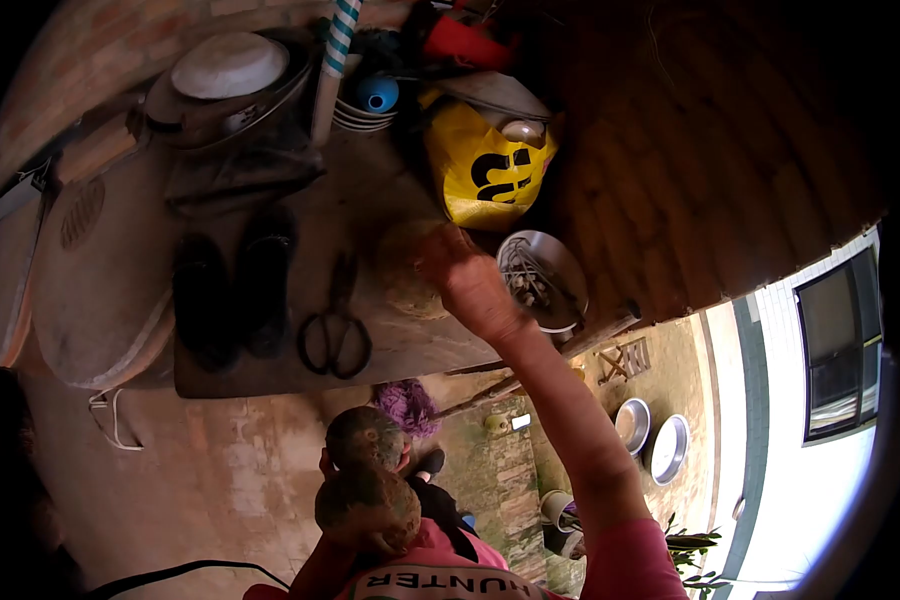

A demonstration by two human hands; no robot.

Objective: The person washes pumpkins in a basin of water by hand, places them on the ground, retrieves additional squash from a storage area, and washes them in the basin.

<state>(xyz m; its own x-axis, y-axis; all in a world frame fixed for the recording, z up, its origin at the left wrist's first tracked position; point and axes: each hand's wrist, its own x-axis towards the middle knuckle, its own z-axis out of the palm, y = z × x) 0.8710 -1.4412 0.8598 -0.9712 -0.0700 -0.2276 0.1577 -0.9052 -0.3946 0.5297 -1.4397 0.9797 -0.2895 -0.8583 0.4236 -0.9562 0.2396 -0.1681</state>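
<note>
My left hand (370, 532), low in front of my chest, supports a round, rough brown lump (368, 500). A second brown lump (363, 436) sits against it, with fingertips showing at its sides. The lumps look like big tubers or fruit; I cannot tell which. Stretched over the table, my right hand (467, 280) has curled fingers at the right side of a third round brown lump (415, 270), dim in shadow. Beside that hand stands a metal bowl (542, 280) with thin sticks or wires and small pieces in it. Black-handled scissors (334, 335) lie to the left.
Dark shoes (235, 290) lie on the wooden table (355, 215). Behind are a yellow bag (490, 170), stacked plates (362, 118), a blue round item (377, 94) and a white basin (229, 66). Round boards (105, 270) lean left. Purple netting (406, 403) and metal basins (669, 450) are on the floor.
</note>
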